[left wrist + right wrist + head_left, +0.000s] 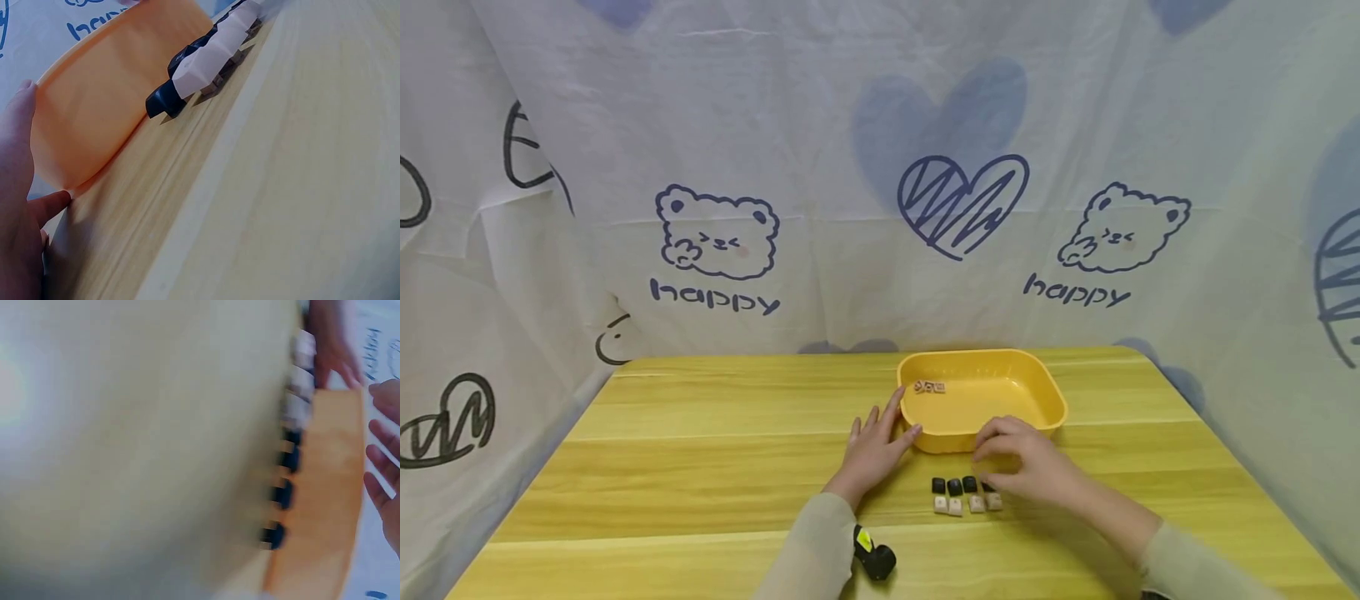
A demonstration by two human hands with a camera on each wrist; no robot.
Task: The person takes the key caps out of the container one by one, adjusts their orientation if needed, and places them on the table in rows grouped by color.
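Note:
A yellow plastic basin (pixel 947 443) stands near the back of the table. My left hand (pixel 872 454) rests against its left side, the fingers extended and the thumb touching the front left corner of the rim. Just in front of the basin lie a row of black keycaps (pixel 954 487) and a row of pale keycaps (pixel 955 507). Over the right end of these rows hovers my right hand (pixel 1030 467), its fingers loosely bent and partly covering a black keycap. The right wrist view shows the fingers (pixel 381 459) apart, holding nothing. Several small pale keycaps (pixel 929 387) sit inside the basin at the left.
A black device with a yellow-green patch (pixel 876 557) is at my left wrist. The wood-grain table (pixel 700 467) extends to both sides. Behind it hangs a white cloth (pixel 835 275) printed with bears and hearts.

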